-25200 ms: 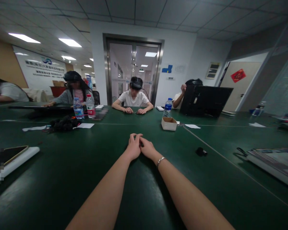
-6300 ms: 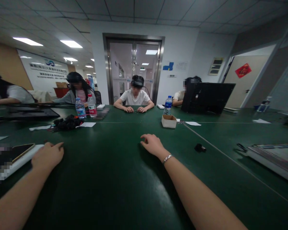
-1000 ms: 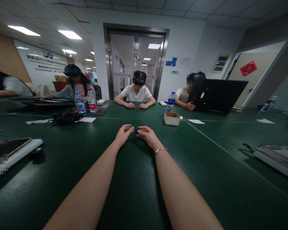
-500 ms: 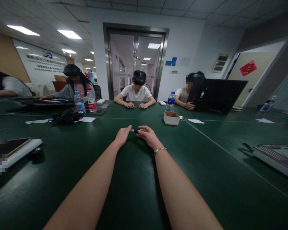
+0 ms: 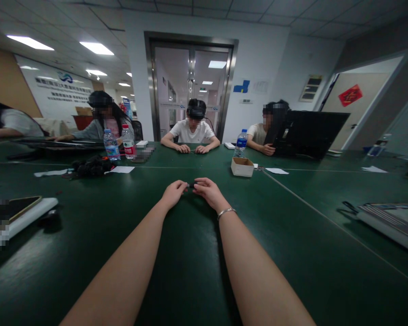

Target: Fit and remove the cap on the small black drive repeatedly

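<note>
Over the green table (image 5: 190, 253), a small black piece with a silvery end (image 5: 191, 185) lies crosswise between my two hands. It is too small to tell its kind. My left hand (image 5: 173, 194) is closed, with thumb and fingertips pinching the silvery left end. My right hand (image 5: 209, 192), with a silver bangle at the wrist, has its fingers curled round the black right end. Fingers cover parts of the piece at both ends.
Ahead stands a small open cardboard box (image 5: 242, 167), with a water bottle (image 5: 241, 143) behind it. Two bottles (image 5: 112, 147) and a black cable bundle (image 5: 92, 167) are at left. Several people sit around the table. A large black monitor (image 5: 314, 135) stands at right.
My left fingertips have shifted slightly right and curled over the silvery end, so less of it shows. My right hand stays almost in place.
</note>
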Available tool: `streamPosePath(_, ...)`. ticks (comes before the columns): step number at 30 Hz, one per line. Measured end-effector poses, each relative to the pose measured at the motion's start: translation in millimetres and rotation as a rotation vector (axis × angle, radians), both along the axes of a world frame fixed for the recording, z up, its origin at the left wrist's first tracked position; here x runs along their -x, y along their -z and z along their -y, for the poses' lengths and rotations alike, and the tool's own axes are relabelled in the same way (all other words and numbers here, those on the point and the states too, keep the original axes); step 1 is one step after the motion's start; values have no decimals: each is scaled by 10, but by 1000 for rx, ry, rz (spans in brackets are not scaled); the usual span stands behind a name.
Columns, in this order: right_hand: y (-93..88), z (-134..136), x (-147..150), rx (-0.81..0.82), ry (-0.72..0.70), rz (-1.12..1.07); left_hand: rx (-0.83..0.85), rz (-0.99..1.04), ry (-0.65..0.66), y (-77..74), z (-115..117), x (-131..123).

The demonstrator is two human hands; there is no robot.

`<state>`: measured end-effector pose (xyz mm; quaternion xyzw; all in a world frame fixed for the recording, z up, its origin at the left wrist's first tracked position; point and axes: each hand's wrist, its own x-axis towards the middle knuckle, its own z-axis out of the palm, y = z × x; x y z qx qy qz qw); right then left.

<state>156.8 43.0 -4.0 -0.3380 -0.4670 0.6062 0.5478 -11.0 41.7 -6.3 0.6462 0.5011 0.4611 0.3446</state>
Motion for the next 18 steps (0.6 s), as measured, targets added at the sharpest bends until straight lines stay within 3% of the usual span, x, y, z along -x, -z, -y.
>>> streamPosePath(5,7,-11,-1,-3,-9,-8,-9,150,46,-10,28,-5)
streamPosePath(11,-1,-2,-1,-6,-13,16,66,59,28,-45,34,-30)
streamPosePath(18,6,-13,2,5,-5,-1,-34,152,31,-6,-6,4)
